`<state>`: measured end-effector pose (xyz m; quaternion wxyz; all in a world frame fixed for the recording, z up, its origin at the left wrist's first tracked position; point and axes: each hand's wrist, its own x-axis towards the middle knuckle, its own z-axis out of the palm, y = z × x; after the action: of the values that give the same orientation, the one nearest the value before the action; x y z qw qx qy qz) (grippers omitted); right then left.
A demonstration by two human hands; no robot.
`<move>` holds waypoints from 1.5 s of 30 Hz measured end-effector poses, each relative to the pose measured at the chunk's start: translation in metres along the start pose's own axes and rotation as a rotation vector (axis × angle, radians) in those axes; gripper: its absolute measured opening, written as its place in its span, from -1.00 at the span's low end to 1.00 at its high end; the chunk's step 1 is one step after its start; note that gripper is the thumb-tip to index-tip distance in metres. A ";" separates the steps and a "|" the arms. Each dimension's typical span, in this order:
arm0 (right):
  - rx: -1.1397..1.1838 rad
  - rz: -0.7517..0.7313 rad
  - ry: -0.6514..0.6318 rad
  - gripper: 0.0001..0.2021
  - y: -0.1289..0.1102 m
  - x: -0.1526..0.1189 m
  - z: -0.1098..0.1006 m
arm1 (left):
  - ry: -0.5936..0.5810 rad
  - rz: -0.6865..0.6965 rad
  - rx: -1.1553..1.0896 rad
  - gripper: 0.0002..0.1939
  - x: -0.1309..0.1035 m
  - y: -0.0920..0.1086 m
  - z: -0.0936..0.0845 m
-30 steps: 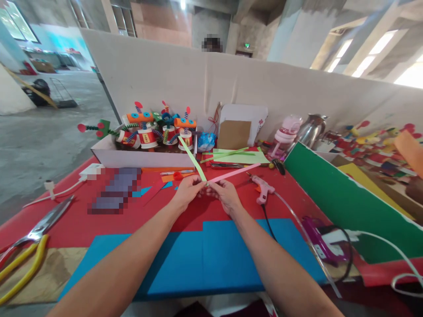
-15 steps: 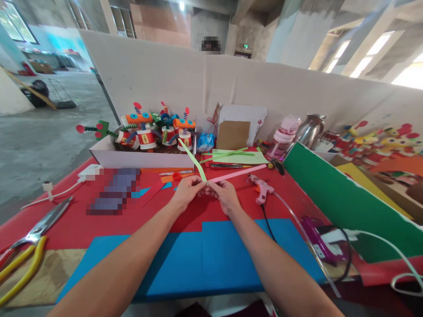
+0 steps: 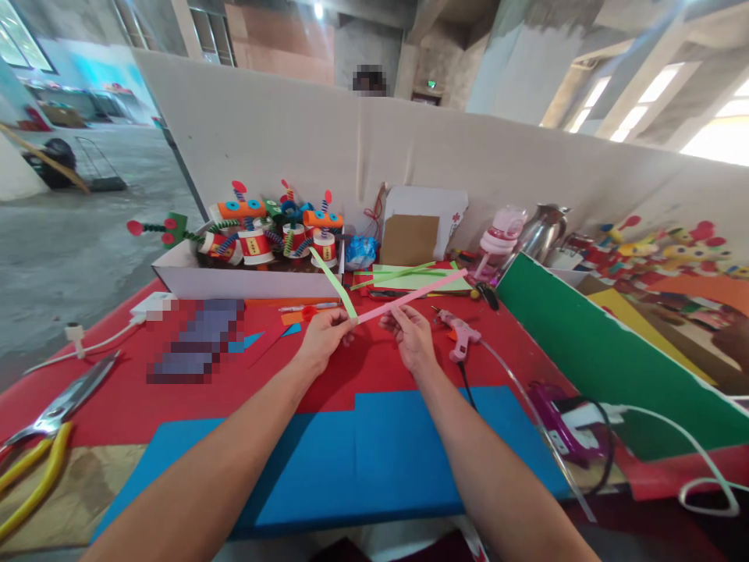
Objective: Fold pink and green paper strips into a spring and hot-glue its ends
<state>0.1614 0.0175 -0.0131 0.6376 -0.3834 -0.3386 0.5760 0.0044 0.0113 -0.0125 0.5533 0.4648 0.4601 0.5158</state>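
Note:
My left hand [image 3: 325, 337] pinches the near end of a light green paper strip [image 3: 331, 281], where it meets the end of a pink paper strip [image 3: 430, 289] at an angle. Along the pink strip, a short way from that corner, my right hand [image 3: 413, 336] is closed with thumb and fingers on it. The green strip points up and to the left, the pink one up and to the right. Whether glue joins the two ends, I cannot tell. A pink hot glue gun [image 3: 459, 332] lies on the red table covering [image 3: 234, 402], right of my right hand.
Blue sheets [image 3: 409, 453] lie before me. Yellow-handled shears [image 3: 55, 421] and a blurred phone-like object [image 3: 199, 339] are at left. Behind stands a white box [image 3: 251, 282] of paper-cup figures [image 3: 256, 246]. A green panel [image 3: 614, 359], a purple power strip [image 3: 567, 425] and cables are at right.
My right hand has slid rightward along the pink strip, away from my left hand. The left hand still pinches the corner. The view has shifted slightly.

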 end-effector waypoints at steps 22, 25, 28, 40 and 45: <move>-0.095 0.236 -0.180 -0.67 0.015 -0.012 0.008 | -0.076 -0.054 0.051 -0.70 -0.005 0.001 0.005; -0.113 0.226 -0.162 -0.68 0.014 -0.014 0.009 | -0.051 -0.067 0.051 -0.71 -0.006 0.001 0.006; -0.141 0.234 -0.154 -0.67 0.016 -0.015 0.010 | -0.034 -0.097 0.010 -0.72 -0.006 0.000 0.006; -0.141 0.165 -0.086 -0.71 0.021 -0.013 0.009 | -0.059 -0.112 -0.064 -0.79 -0.007 0.000 0.008; -0.133 0.118 -0.029 -0.71 0.021 -0.010 0.011 | -0.121 -0.054 -0.090 -0.78 -0.009 0.000 0.009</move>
<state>0.1410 0.0093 -0.0263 0.5708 -0.4356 -0.3623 0.5942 0.0131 0.0015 -0.0111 0.6141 0.4572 0.4147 0.4919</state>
